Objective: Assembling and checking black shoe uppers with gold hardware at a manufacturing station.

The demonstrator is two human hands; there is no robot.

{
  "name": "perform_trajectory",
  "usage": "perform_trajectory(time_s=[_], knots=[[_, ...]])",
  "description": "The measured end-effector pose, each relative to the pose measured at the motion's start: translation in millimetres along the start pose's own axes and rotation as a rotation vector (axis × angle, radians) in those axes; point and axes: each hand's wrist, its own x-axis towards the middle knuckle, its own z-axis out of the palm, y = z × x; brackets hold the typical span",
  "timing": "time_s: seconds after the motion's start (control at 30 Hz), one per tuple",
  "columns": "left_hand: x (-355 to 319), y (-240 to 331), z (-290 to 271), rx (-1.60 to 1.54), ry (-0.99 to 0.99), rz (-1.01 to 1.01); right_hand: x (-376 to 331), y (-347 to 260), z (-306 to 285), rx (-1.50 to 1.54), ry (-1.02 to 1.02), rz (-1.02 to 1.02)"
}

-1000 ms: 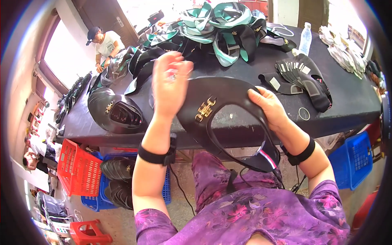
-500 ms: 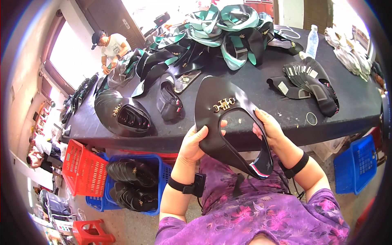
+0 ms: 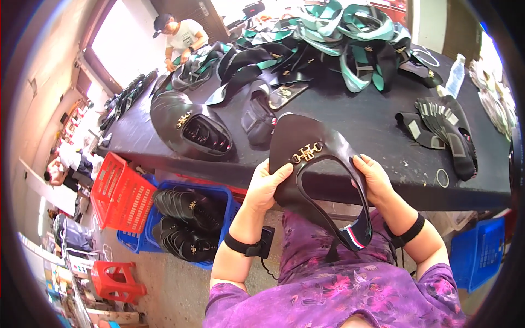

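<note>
Black, glossy upper [image 3: 295,134] held in both hands above the lap, at the near edge of the counter [image 3: 350,117]. Left hand [image 3: 268,184] closed on its left side, thumb on the face, near the gold buckle [image 3: 308,153]; right hand [image 3: 376,180] pinching the opposite side, beside the opening. Held well, I'd judge: light, even grip both sides, thumbs clear of the buckle, no hard bend where the sides narrow; material looks pliable, might crease. Appearance: smooth, shiny, broad rounded toe pointing toward the counter, large oval opening, narrow heel end hanging low toward the person, red-and-white stripe [image 3: 353,239] there. Scuffs: cannot tell from here. Nested stack [image 3: 175,136] of similar black pieces on the counter, off to the left.
</note>
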Motion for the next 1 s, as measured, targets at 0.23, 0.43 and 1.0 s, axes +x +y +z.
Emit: perform_trajectory(time_s=[0.23,0.43,1.0], knots=[[-23.6,19.8,-11.6,-0.074,0.164,0.166,20.0,4.3,34.3,-0.003,-0.089,0.152],[-37.5,49.9,-27.2,0.069,0.275,0.355,50.8,3.3,70.0,0.072,-0.312,0.217],[62.0,133.6,-236.0,0.915,1.252,0.773,37.7,57.2,40.3,-0.365,-0.416,0.4]])
